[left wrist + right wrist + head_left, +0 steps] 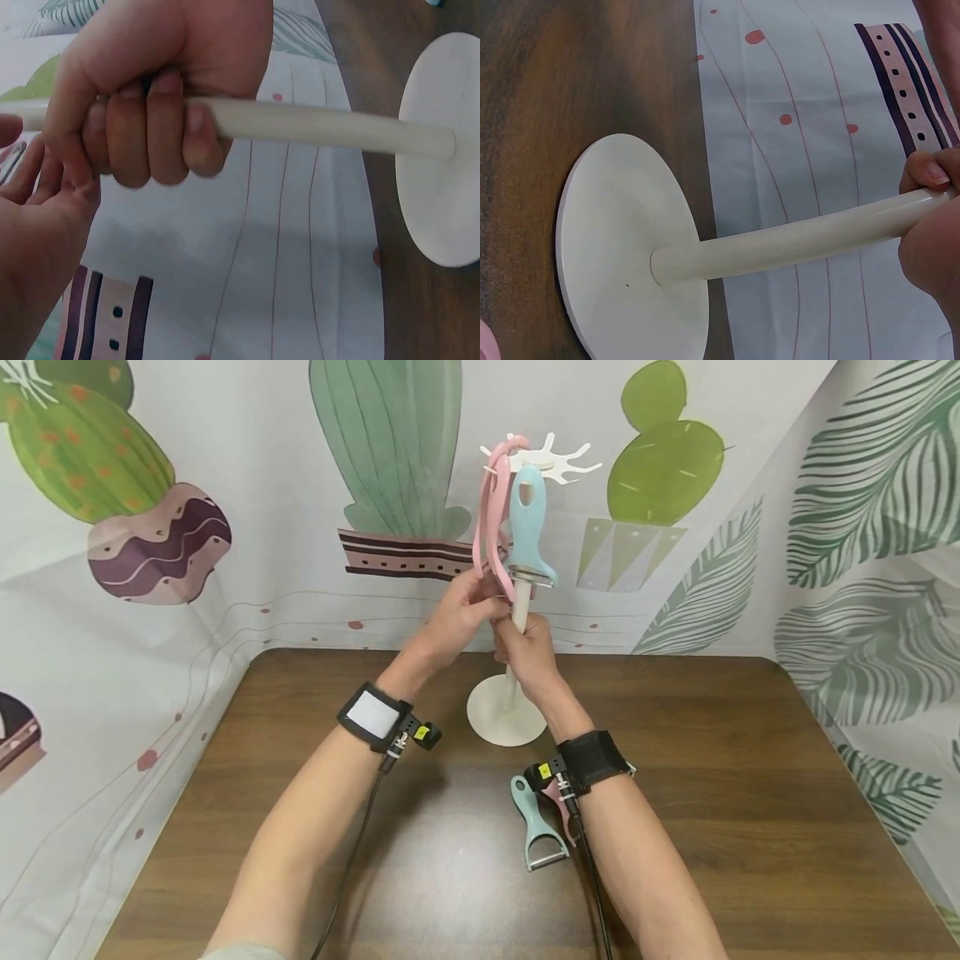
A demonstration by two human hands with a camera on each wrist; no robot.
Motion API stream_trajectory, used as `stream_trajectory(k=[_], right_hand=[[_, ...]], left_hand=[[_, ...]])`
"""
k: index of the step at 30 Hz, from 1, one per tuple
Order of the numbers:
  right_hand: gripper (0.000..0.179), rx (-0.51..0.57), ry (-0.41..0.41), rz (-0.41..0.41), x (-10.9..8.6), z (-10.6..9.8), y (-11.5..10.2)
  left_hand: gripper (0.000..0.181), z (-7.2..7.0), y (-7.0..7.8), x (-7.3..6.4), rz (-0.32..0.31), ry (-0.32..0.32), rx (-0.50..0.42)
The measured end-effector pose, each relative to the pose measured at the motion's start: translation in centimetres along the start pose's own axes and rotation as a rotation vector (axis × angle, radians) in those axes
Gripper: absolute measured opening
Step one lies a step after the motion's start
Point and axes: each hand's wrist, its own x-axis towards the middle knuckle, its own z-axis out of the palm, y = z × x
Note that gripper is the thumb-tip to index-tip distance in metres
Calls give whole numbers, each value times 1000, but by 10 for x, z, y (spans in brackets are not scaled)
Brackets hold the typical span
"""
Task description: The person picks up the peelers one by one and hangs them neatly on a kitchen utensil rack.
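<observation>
A white stand has a round base (491, 717), an upright pole (521, 606) and branching hooks (555, 464) at its top. My right hand (534, 653) grips the pole below its middle, its fingers curled round it in the left wrist view. Two pink peelers (497, 518) hang side-on from hooks at the left. My left hand (459, 617) pinches at their lower ends, thumb in front and fingers partly hidden behind them. Facing me, a light blue peeler (529, 522) hangs by the hole in its handle, just right of the pink ones.
On the wooden table (397, 893) in front of the base lies a teal peeler (529, 810). Beside it, a pink peeler (564, 814) is partly covered by the right wrist camera. A cactus-printed cloth (285, 527) stands behind the table. Cables (352, 860) trail from both wrists.
</observation>
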Motion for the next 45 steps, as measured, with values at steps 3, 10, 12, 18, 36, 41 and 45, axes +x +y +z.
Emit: stream_trajectory(k=[3,10,12,18,36,41,45], right_hand=[[47,7,3,-5,-1,-1,1],[49,12,9,-14,-3,-3,2],[49,11,7,-13,-3,-4,2],[42,-14,-10,-3,-3,-4,2],[35,-83,2,49,1,-6,2],[37,-125,9,57,1,-5,1],[38,-167,30,49,1,-5,1]], left_hand=[[40,6,1,3,-23,-45,-6],[35,15,7,14,-46,-98,32],[35,16,8,16,-41,-102,49],[36,21,12,21,-20,-138,21],[32,40,10,29,-66,30,147],[46,44,10,32,-59,91,207],[48,47,11,35,-45,143,221]])
